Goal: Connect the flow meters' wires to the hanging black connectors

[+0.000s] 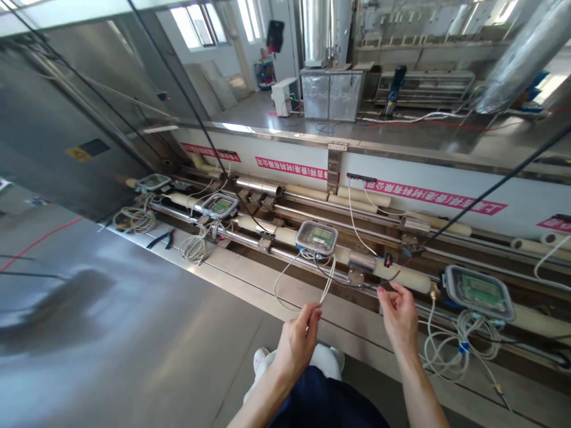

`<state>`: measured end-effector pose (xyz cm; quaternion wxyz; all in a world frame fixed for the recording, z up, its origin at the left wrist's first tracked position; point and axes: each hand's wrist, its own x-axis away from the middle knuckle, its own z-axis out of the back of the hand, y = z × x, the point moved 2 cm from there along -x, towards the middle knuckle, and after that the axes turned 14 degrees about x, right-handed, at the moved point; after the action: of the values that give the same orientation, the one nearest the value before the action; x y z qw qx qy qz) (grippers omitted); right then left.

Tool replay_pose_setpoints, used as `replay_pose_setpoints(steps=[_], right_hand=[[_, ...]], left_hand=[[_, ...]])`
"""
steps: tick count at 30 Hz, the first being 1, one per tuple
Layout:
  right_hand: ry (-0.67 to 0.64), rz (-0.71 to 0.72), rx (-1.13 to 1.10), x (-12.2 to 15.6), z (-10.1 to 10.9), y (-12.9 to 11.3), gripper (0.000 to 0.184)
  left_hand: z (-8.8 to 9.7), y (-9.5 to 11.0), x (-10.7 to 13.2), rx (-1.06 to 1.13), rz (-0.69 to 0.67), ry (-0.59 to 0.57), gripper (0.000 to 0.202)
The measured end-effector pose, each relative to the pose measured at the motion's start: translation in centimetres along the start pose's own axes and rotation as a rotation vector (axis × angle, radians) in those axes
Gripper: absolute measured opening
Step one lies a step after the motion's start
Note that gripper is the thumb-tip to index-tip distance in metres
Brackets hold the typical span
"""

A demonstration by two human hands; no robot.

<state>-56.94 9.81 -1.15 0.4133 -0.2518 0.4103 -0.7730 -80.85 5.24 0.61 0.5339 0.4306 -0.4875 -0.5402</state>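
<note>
My left hand [300, 333] is closed in a pinch on thin white cables [329, 282] that hang from the underside of a clear-lidded box [316, 238]. A green circuit board shows through its lid. To the right, my right hand [399, 318] has its fingers curled, with the thumb and index tips at a thin black cable [363, 287]. That cable runs from below the box toward a steel clamp sleeve [361, 261] and a pale roller [401, 276]. The fingers partly hide where they meet it.
Another lidded box [479, 294] sits at right, with a coiled cable bundle [464, 345] below it. Leftward are more boxes [220, 205], cable coils [194, 246] and dark-handled pliers [160, 239]. Steel rails [312, 214] line the frame. A black cord [495, 187] crosses overhead at right.
</note>
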Motion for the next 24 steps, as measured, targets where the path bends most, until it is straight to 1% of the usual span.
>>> replay_pose_setpoints(steps=[3, 6, 8, 10, 12, 14, 16, 18, 20, 22, 24], right_hand=[[-0.096, -0.035, 0.076, 2.9, -2.3, 0.4, 0.056], [-0.180, -0.025, 0.080, 6.7, -6.4, -0.5, 0.050], [-0.249, 0.002, 0.083, 9.7, -9.9, -1.8, 0.047], [-0.324, 0.037, 0.107, 12.7, -13.7, -3.6, 0.044], [-0.372, 0.077, 0.142, 15.8, -17.2, -5.6, 0.041], [-0.391, 0.118, 0.180, 18.5, -20.1, -7.4, 0.038], [-0.413, 0.154, 0.216, 20.7, -22.3, -9.0, 0.036], [-0.448, 0.185, 0.253, 22.2, -23.9, -10.0, 0.035], [-0.476, 0.207, 0.288, 22.8, -24.9, -10.5, 0.035], [-0.477, 0.214, 0.322, 22.6, -25.6, -10.5, 0.036], [-0.468, 0.206, 0.344, 21.7, -26.3, -10.2, 0.037]], left_hand=[[3.3, -0.7, 0.4, 0.004, -0.036, 0.018, 0.021], [7.9, -1.9, 1.4, 0.016, -0.047, 0.048, 0.022], [11.8, -2.8, 2.3, 0.026, -0.044, 0.064, 0.023], [16.1, -3.7, 3.5, 0.039, -0.031, 0.088, 0.022], [20.4, -4.6, 4.6, 0.047, -0.008, 0.121, 0.022], [24.3, -5.4, 5.5, 0.050, 0.018, 0.146, 0.022], [27.5, -6.3, 5.9, 0.049, 0.036, 0.156, 0.023], [29.9, -7.2, 5.7, 0.047, 0.045, 0.171, 0.023], [31.8, -8.1, 4.8, 0.038, 0.053, 0.189, 0.023], [33.2, -9.0, 3.1, 0.017, 0.056, 0.196, 0.024], [34.2, -9.7, 1.0, -0.023, 0.050, 0.195, 0.024]])
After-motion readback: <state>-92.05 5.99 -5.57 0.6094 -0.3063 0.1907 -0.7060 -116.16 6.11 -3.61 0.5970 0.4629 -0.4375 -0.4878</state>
